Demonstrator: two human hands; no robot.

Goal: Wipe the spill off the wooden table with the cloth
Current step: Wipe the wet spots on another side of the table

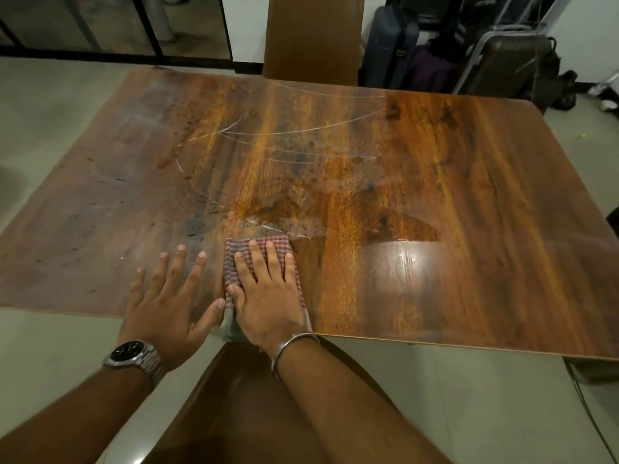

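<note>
Right now the fingers (275, 261) of the right hand (268, 296) lie straight and slightly spread, pressing flat on the checked cloth (234, 262), which sits near the front edge of the wooden surface (469, 195). Just beside it, the left hand (167, 303) rests palm-down with fingers splayed, holding nothing, its thumb almost touching the cloth's edge. A wet spill (335, 209) glistens just beyond the cloth. A watch (134, 358) circles the left wrist, a bangle (291, 349) the right. Suitcases (469, 51) stand behind the far corner.
</note>
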